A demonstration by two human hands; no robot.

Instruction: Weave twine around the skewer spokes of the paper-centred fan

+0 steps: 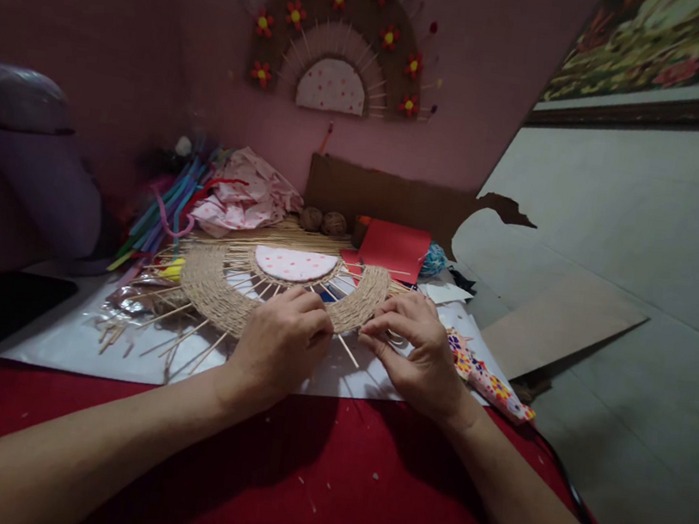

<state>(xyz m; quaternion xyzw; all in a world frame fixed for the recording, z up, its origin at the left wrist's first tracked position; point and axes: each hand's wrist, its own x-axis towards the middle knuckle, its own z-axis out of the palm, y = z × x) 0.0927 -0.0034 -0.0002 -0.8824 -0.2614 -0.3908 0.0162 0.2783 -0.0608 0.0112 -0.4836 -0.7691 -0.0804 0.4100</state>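
Note:
A half-round wall hanging [216, 288] of beige twine woven over thin wooden sticks lies before me. At its straight edge sits a white half-disc [295, 264] with pink dots. My left hand [287, 336] is closed on the lower middle of the woven band, covering part of it. Just right of the band's outer edge, my right hand [412, 349] has thumb and fingers pinched together. What lies between those fingertips is too small to make out. One bare stick [348, 350] pokes out between the two hands.
White paper [52, 342] covers part of the red cloth [267, 476]. Behind lie pipe cleaners [167, 193], dotted fabric [248, 196], twine balls [333, 223], red paper [394, 249] and cardboard [385, 193]. A purple tumbler [44, 167] stands left. A finished-looking hanging [339, 35] is on the wall.

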